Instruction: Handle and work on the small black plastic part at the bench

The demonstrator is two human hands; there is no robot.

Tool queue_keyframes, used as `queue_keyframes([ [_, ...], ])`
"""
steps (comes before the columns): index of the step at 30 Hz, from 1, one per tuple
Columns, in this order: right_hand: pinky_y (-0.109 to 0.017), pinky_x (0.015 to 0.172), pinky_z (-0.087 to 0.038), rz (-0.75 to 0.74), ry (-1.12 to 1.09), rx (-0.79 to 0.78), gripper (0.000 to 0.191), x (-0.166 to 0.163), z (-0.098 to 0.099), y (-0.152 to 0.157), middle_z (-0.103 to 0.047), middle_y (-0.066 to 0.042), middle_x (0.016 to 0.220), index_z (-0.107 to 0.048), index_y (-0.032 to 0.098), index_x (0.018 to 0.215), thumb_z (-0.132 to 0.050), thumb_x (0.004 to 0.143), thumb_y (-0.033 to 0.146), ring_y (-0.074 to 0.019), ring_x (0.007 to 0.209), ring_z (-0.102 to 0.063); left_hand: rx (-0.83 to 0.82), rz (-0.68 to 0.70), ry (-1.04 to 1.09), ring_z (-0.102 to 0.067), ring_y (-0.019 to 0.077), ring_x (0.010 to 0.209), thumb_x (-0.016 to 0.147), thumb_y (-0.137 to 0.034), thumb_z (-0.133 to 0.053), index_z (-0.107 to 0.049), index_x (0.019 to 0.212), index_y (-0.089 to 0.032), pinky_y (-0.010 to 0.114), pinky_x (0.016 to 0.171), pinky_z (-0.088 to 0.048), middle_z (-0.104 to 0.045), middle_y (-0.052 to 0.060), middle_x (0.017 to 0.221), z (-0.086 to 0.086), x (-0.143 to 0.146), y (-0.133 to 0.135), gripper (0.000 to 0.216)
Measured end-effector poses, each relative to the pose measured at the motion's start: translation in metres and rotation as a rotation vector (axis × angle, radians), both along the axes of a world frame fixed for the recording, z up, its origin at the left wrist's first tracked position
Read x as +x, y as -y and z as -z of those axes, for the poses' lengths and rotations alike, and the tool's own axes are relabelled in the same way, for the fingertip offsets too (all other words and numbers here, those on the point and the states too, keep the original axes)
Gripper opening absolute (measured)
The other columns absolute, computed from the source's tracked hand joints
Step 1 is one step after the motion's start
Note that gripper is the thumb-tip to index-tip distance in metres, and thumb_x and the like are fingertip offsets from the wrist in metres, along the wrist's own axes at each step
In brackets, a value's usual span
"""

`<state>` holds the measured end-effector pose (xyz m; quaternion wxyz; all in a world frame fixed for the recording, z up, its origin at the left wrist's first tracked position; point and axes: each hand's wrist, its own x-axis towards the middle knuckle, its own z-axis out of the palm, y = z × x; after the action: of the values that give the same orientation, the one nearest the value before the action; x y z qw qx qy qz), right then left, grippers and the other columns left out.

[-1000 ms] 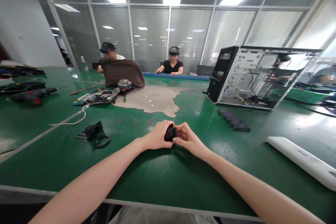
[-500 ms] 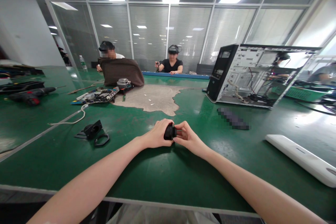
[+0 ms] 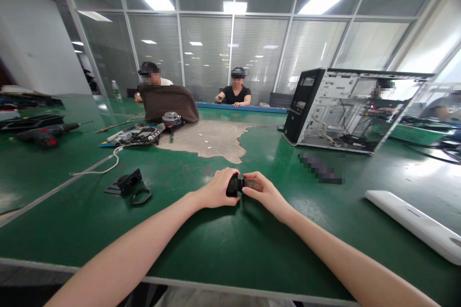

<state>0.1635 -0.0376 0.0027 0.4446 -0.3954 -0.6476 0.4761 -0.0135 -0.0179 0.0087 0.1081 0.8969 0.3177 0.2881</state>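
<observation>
My left hand (image 3: 215, 191) is wrapped round a black rounded part (image 3: 232, 186), held just above or on the green table; I cannot make out its exact kind. At its right end, my right hand (image 3: 267, 195) pinches a smaller black piece (image 3: 244, 183) between thumb and fingertips. A narrow neck shows between the two black pieces. To the left lie a black angled bracket (image 3: 127, 181) and a black angular ring (image 3: 141, 196), neither touched by a hand.
A computer case (image 3: 298, 108) with an open side stands at right. Nearer are a blurred dark object (image 3: 320, 168) and a long white object (image 3: 410, 223). A circuit board (image 3: 135, 135), a drill (image 3: 46, 135) and a brown cloth-like panel (image 3: 169, 100) lie left. Two people sit across the table.
My right hand has shifted slightly right with the smaller black piece, and more of the neck shows between it and the rounded part. The whole view has tilted up a little.
</observation>
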Motion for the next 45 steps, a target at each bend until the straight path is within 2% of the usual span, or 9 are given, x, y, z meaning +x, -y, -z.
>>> queue_keyframes([
  [7,-0.031,0.075,-0.046,-0.046,-0.162,-0.226,0.034,-0.009,-0.001,-0.004,-0.056,-0.001,0.089,-0.051,0.019,0.090,-0.066,0.062,0.031,-0.0124,0.076,-0.058,0.043,-0.037,0.004,-0.045,0.0215,0.092,0.061,-0.028,-0.059,-0.037,0.105,-0.019,0.035,0.079,-0.036,-0.046,0.006,0.099,0.003,0.001,-0.001,0.051],
  [10,-0.029,0.070,-0.047,-0.007,-0.110,-0.180,0.036,-0.012,-0.001,-0.006,-0.058,-0.001,0.088,-0.051,0.018,0.086,-0.068,0.058,0.033,-0.0125,0.073,-0.058,0.047,-0.029,-0.008,-0.045,0.0214,0.092,0.061,-0.029,-0.059,-0.037,0.104,-0.019,0.036,0.079,-0.035,-0.047,0.006,0.099,0.003,0.001,-0.001,0.049],
  [13,-0.028,0.066,-0.047,0.024,-0.037,-0.123,0.033,-0.014,-0.001,-0.006,-0.059,-0.001,0.086,-0.051,0.017,0.083,-0.066,0.060,0.034,-0.0127,0.070,-0.057,0.043,-0.037,-0.010,-0.044,0.0217,0.093,0.061,-0.029,-0.060,-0.037,0.105,-0.019,0.036,0.080,-0.035,-0.046,0.006,0.099,0.003,0.002,0.000,0.050],
  [19,-0.030,0.068,-0.047,0.064,0.051,0.010,0.029,-0.013,-0.003,0.003,-0.060,-0.001,0.084,-0.052,0.018,0.085,-0.064,0.063,0.033,-0.0159,0.075,-0.058,0.032,-0.018,-0.008,-0.045,0.0215,0.093,0.062,-0.029,-0.059,-0.037,0.105,-0.020,0.036,0.080,-0.034,-0.047,0.006,0.099,0.003,0.003,-0.001,0.050],
  [25,-0.030,0.072,-0.047,0.024,-0.026,-0.069,0.028,-0.010,0.000,0.001,-0.058,-0.003,0.089,-0.053,0.018,0.089,-0.057,0.069,0.038,-0.0129,0.076,-0.057,0.026,-0.017,0.002,-0.044,0.0221,0.096,0.061,-0.029,-0.060,-0.035,0.108,-0.020,0.036,0.082,-0.033,-0.046,0.007,0.103,0.005,0.002,-0.003,0.054],
  [30,-0.028,0.074,-0.045,-0.016,-0.019,0.031,0.027,-0.010,0.004,0.003,-0.055,0.000,0.091,-0.046,0.020,0.086,-0.062,0.066,0.031,-0.0123,0.079,-0.057,0.038,-0.016,0.009,-0.044,0.0213,0.096,0.061,-0.028,-0.060,-0.035,0.108,-0.020,0.035,0.082,-0.033,-0.046,0.006,0.103,0.008,0.002,-0.004,0.054],
  [33,-0.027,0.070,-0.046,-0.038,-0.017,0.038,0.027,-0.011,0.004,0.007,-0.054,0.000,0.091,-0.044,0.022,0.088,-0.058,0.069,0.033,-0.0113,0.075,-0.057,0.046,-0.019,0.010,-0.044,0.0212,0.095,0.060,-0.028,-0.061,-0.035,0.107,-0.019,0.035,0.082,-0.033,-0.046,0.006,0.102,0.008,0.002,-0.004,0.055],
  [38,-0.026,0.066,-0.047,-0.008,-0.020,0.034,0.022,-0.011,0.001,0.003,-0.052,0.001,0.087,-0.044,0.020,0.081,-0.055,0.071,0.037,-0.0089,0.068,-0.054,0.020,-0.022,0.007,-0.045,0.0215,0.094,0.061,-0.030,-0.061,-0.034,0.110,-0.020,0.036,0.082,-0.033,-0.047,0.006,0.101,0.006,0.002,-0.002,0.056],
  [45,-0.030,0.077,-0.044,-0.013,0.074,0.068,0.024,-0.007,0.005,-0.005,-0.053,-0.002,0.091,-0.048,0.019,0.090,-0.053,0.073,0.034,-0.0136,0.086,-0.052,0.015,-0.013,0.006,-0.045,0.0217,0.093,0.061,-0.029,-0.061,-0.036,0.107,-0.020,0.036,0.082,-0.033,-0.047,0.006,0.100,0.005,0.003,-0.002,0.054],
])
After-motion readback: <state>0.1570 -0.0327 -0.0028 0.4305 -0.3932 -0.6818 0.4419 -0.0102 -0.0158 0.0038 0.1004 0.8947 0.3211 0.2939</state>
